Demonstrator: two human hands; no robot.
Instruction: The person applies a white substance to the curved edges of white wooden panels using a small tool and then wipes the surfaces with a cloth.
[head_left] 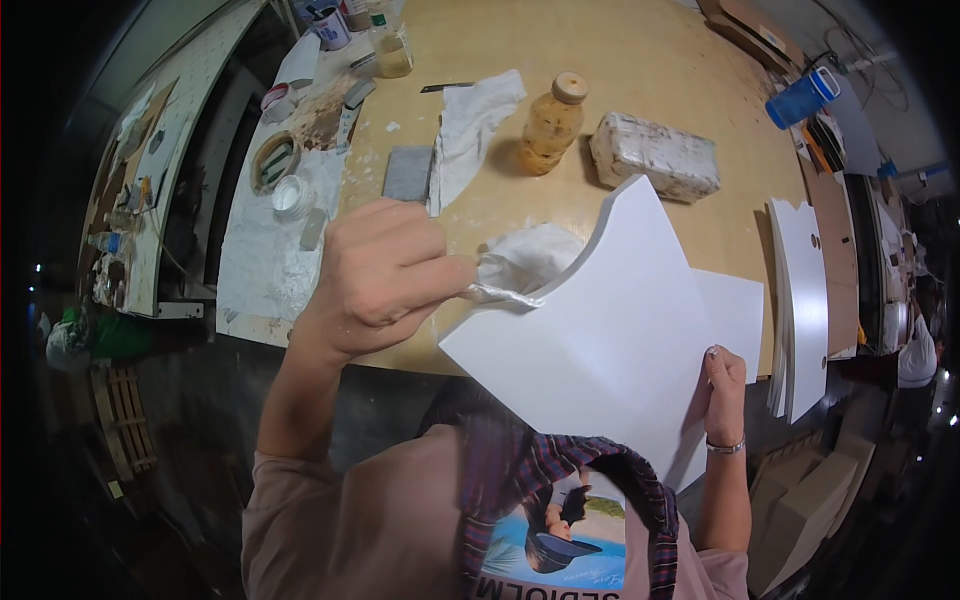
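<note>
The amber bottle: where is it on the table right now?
In the head view, the amber bottle stands upright at the table's far middle, between a white rag on its left and a wrapped block on its right.

A brick-shaped package wrapped in whitish, speckled film lies on the table, just right of a capped amber bottle with no readable label. At the table's far left corner stands a clear jar of yellowish liquid beside a white labelled tub. A blue bottle lies at the right edge.
</note>
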